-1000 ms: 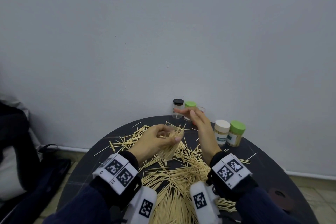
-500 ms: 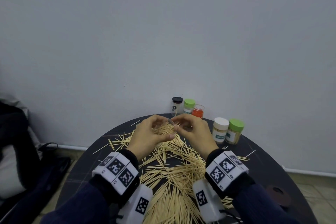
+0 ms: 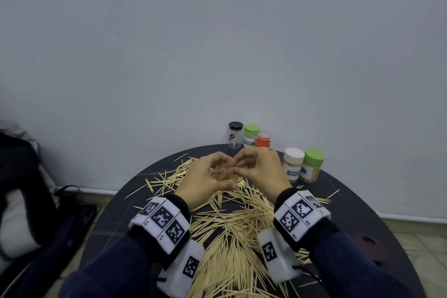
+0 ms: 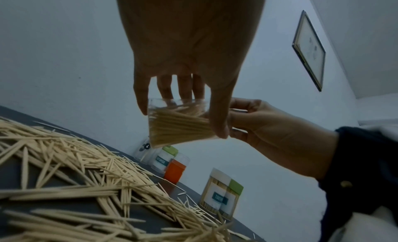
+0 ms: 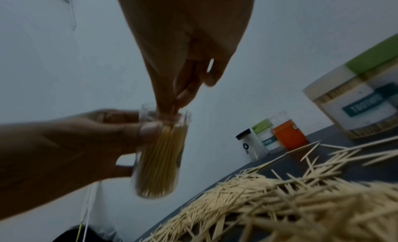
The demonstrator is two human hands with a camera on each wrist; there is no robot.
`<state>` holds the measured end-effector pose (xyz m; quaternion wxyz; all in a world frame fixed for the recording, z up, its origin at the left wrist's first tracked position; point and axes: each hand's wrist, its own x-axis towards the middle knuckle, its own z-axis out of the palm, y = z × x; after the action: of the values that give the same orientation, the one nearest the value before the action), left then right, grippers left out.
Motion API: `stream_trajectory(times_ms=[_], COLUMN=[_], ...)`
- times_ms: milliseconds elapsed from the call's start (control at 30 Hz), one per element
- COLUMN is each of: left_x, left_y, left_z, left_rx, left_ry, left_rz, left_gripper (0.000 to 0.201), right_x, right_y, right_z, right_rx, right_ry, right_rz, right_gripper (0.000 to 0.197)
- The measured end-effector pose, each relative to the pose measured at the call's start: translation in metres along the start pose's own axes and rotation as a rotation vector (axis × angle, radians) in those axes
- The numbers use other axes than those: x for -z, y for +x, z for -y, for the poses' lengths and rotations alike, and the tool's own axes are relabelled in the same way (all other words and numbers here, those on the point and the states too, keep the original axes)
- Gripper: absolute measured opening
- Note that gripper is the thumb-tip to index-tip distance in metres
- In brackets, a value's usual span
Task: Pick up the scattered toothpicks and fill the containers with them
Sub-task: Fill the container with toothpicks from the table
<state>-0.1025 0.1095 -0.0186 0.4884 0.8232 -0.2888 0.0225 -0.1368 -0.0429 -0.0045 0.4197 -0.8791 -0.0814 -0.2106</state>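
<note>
My left hand (image 3: 205,176) grips a clear container (image 4: 178,124) packed with toothpicks and holds it above the table. My right hand (image 3: 251,167) meets it from the right. Its bunched fingertips (image 5: 172,104) pinch a few toothpicks at the container's open mouth (image 5: 164,113). In the head view the container (image 3: 225,174) is mostly hidden between the two hands. A thick pile of scattered toothpicks (image 3: 232,230) covers the dark round table (image 3: 362,213) below and in front of the hands.
At the table's far edge stand a black-lidded jar (image 3: 235,134), a green-lidded jar (image 3: 251,135) and an orange container (image 3: 263,140). A white-lidded jar (image 3: 293,164) and a green-lidded jar (image 3: 312,166) of toothpicks stand to the right. A dark bag (image 3: 29,201) lies left.
My right hand drew back from the far jars and closed on the container's mouth. My left hand lifted the container off the pile toward it.
</note>
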Motion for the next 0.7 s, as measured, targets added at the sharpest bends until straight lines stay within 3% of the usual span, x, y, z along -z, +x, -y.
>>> stream_trajectory(times_ms=[100,333,567,700], left_x=[0.0048,0.0024,0.0053,0.0064], left_y=[0.0017,-0.0005,0.0018,0.0018], left_z=[0.0044,-0.0013,0.0025,0.0038], left_rx=[0.013,-0.006,0.002,0.017], left_ry=[0.010,-0.013,0.005,0.019], left_rz=[-0.053,-0.003,-0.013,-0.005], left_gripper=[0.044,0.046,0.044,0.044], right_x=[0.0063,0.0027,0.0042,0.0068], right_y=[0.0018,0.0017,0.0033,0.0034], right_z=[0.0026,-0.0023,-0.0055,-0.0067], right_rx=[0.026,0.090,0.090,0.027], right_ry=[0.027,-0.292,-0.318,-0.131], right_rz=[0.129,-0.014,0.010,0.015], right_gripper=[0.010,0.010,0.009,0.011])
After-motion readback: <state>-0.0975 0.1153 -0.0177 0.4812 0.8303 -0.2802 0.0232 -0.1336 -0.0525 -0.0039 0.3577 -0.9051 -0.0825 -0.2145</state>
